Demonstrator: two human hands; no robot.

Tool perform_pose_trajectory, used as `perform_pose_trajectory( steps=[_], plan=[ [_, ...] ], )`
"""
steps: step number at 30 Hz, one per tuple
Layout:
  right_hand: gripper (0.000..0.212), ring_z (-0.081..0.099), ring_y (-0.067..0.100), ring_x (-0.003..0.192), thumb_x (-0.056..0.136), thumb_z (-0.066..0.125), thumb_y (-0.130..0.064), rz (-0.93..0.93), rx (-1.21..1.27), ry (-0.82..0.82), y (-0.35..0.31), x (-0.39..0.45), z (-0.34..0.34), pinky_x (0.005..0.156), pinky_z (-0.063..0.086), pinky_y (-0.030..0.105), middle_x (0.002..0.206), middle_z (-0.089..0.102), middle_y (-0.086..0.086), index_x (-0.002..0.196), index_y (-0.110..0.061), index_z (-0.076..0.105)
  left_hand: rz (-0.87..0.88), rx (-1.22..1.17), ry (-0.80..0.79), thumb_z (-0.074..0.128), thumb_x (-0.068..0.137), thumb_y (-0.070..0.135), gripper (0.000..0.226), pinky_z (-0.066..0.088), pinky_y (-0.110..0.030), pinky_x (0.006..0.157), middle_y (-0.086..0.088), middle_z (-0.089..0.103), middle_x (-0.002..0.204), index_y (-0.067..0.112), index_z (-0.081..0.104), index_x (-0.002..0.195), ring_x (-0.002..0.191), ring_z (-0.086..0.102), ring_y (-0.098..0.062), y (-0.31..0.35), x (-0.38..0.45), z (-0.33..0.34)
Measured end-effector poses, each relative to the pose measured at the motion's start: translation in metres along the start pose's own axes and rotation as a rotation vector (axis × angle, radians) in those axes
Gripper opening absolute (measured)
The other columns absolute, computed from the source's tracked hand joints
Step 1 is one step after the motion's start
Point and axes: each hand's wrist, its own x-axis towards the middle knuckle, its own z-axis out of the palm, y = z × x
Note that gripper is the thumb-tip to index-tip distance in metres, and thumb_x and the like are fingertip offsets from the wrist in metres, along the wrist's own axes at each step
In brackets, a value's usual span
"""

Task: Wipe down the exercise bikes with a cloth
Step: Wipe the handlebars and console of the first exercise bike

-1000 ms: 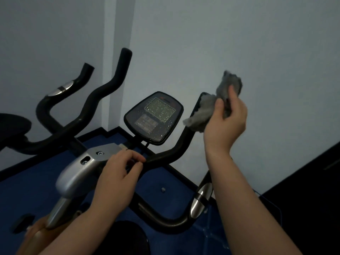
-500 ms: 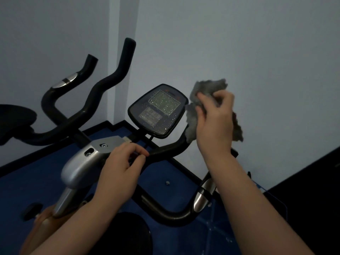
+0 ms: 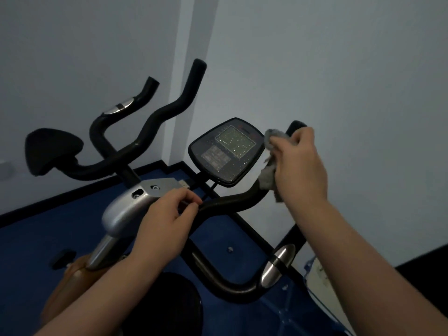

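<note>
An exercise bike stands in front of me, with a silver neck [image 3: 123, 209], black handlebars [image 3: 232, 202] and a dark console [image 3: 225, 151] whose screen is speckled with droplets. My right hand [image 3: 300, 166] grips a crumpled grey cloth [image 3: 269, 175] against the upright right handlebar, just right of the console's edge. My left hand [image 3: 167, 226] is closed on the handlebar's centre beside the silver neck. The cloth is mostly hidden behind my right hand.
A second bike's black handlebars [image 3: 145, 132] and saddle [image 3: 52, 151] stand to the left near the wall corner. The near bike's black saddle [image 3: 169, 309] is below me. Blue floor [image 3: 36, 234] runs to grey walls with a black skirting. A chrome pulse grip [image 3: 276, 267] sits lower right.
My right hand has brought the cloth down from high beside the console onto the right handlebar, close to the console's edge. The view has tilted up slightly. My left hand has stayed put.
</note>
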Motion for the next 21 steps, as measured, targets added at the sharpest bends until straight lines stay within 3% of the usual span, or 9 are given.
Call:
perform_pose_trajectory(
  steps=[3, 7, 10, 12, 15, 18, 21],
  plan=[
    [0.026, 0.05, 0.026, 0.087, 0.087, 0.052, -0.002, -0.156, -0.231, -0.168, -0.004, -0.027, 0.019, 0.061, 0.037, 0.029, 0.117, 0.043, 0.01, 0.112, -0.007, 0.056, -0.014, -0.002, 0.015, 0.05, 0.075, 0.039, 0.015, 0.054, -0.046, 0.074, 0.009, 0.068, 0.075, 0.037, 0.064, 0.081, 0.074, 0.065, -0.013, -0.001, 0.0, -0.001],
    [0.017, 0.054, 0.017, 0.071, 0.093, 0.052, -0.013, -0.061, 0.013, -0.297, -0.007, -0.035, 0.018, 0.065, 0.049, 0.029, 0.103, 0.043, 0.0, 0.094, -0.016, 0.069, -0.023, -0.026, 0.033, 0.057, 0.083, 0.029, 0.011, 0.055, -0.046, 0.076, 0.007, 0.069, 0.075, 0.034, 0.066, 0.082, 0.074, 0.065, -0.014, -0.002, -0.002, -0.008],
    [0.018, 0.046, 0.003, 0.068, 0.094, 0.053, -0.023, -0.049, 0.121, -0.173, -0.002, -0.037, 0.009, 0.063, 0.036, 0.009, 0.1, 0.04, -0.004, 0.099, -0.019, 0.07, -0.066, -0.071, 0.058, 0.059, 0.087, 0.025, 0.012, 0.054, -0.044, 0.081, 0.007, 0.071, 0.081, 0.033, 0.068, 0.085, 0.079, 0.066, -0.013, -0.01, -0.007, -0.026],
    [0.02, 0.04, -0.002, 0.065, 0.095, 0.052, -0.024, 0.015, 0.129, -0.117, -0.003, -0.053, 0.011, 0.058, 0.029, 0.009, 0.098, 0.037, -0.004, 0.103, -0.018, 0.069, -0.096, -0.065, 0.064, 0.06, 0.088, 0.027, 0.012, 0.054, -0.039, 0.08, 0.01, 0.071, 0.083, 0.036, 0.067, 0.086, 0.08, 0.065, -0.006, -0.018, -0.019, -0.037],
    [0.02, 0.037, -0.006, 0.061, 0.094, 0.052, -0.023, 0.02, 0.163, -0.101, -0.027, -0.094, 0.027, 0.051, 0.031, 0.007, 0.099, 0.038, -0.004, 0.107, -0.019, 0.067, -0.118, 0.009, 0.05, 0.057, 0.088, 0.03, 0.013, 0.051, -0.025, 0.071, 0.016, 0.069, 0.084, 0.041, 0.065, 0.088, 0.079, 0.062, 0.004, -0.026, -0.045, -0.041],
    [0.019, 0.045, -0.001, 0.062, 0.093, 0.053, -0.025, -0.169, 0.266, -0.297, -0.069, -0.134, 0.04, 0.052, 0.037, 0.002, 0.103, 0.037, -0.007, 0.108, -0.023, 0.064, -0.116, 0.038, 0.067, 0.058, 0.086, 0.029, 0.014, 0.047, -0.019, 0.067, 0.012, 0.066, 0.083, 0.042, 0.063, 0.09, 0.08, 0.06, 0.001, -0.03, -0.062, -0.037],
    [0.019, 0.053, 0.008, 0.079, 0.094, 0.05, -0.029, -0.29, 0.341, -0.534, -0.073, -0.122, 0.037, 0.072, 0.046, 0.016, 0.103, 0.036, -0.01, 0.107, -0.029, 0.064, -0.121, 0.03, 0.103, 0.056, 0.085, 0.032, 0.013, 0.046, -0.013, 0.063, 0.016, 0.065, 0.084, 0.043, 0.063, 0.089, 0.08, 0.061, -0.001, -0.033, -0.067, -0.035]
  ],
)
